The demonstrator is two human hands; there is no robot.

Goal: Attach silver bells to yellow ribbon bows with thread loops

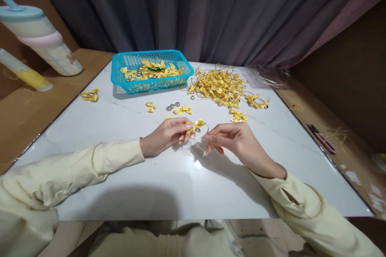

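Over the middle of the white table, my left hand (172, 131) pinches a yellow ribbon bow (199, 123) with a small silver bell (198, 130) on it. A thin gold cord (208, 127) loops from the bow toward the right. My right hand (230, 138) has its thumb and forefinger closed on that cord, palm turned inward. Just beyond my hands lie a loose yellow bow (182, 110), several silver bells (173, 106) and another bow (150, 107). One more bow (238, 116) rests behind my right hand.
A blue plastic basket (152, 87) of bows and bells stands at the back. Right of it spreads a heap of corded bows (218, 84). At far left are a tumbler (45, 36) and a yellow-white tube (27, 72). A pink-handled cutter (322, 139) lies along the right edge.
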